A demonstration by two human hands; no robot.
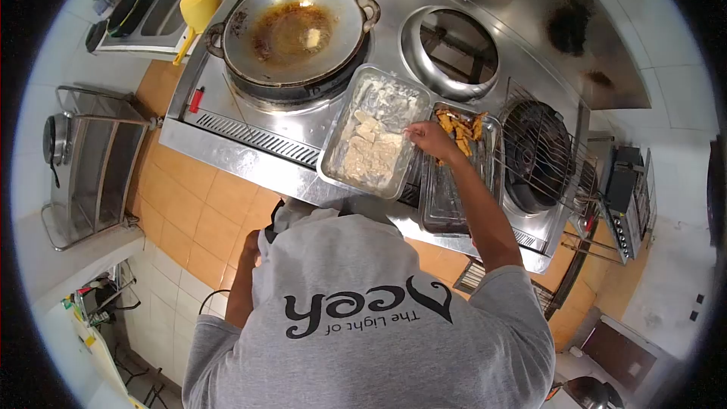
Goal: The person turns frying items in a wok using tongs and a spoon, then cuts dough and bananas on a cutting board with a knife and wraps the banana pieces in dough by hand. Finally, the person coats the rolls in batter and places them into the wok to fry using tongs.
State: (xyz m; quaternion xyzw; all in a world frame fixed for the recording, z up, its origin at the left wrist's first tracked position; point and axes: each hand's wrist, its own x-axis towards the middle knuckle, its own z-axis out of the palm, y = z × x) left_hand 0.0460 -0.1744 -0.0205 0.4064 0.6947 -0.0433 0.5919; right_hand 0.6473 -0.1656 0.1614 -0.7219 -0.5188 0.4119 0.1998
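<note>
My right hand [427, 138] reaches over the right rim of a metal tray [330, 163], its fingers drawn together at the pale batter-coated slices [369, 153]. Whatever sits between the fingertips is too small to make out. Close beside that hand, a second metal tray [447, 204] holds browned fried pieces [463, 130] at its far end. My left hand [252, 248] hangs low by the waist at the left, its fingers mostly hidden by the grey shirt. A large wok [257, 68] with brownish oil stands behind the trays, and one pale piece [312, 38] lies in it.
An open burner ring [413, 49] lies right of the wok. Farther right, a wire rack [541, 132] rests over a dark burner. A yellow dipper [200, 6] and a red lighter-like object [196, 99] are at the left. The steel counter's front edge [242, 159] faces me.
</note>
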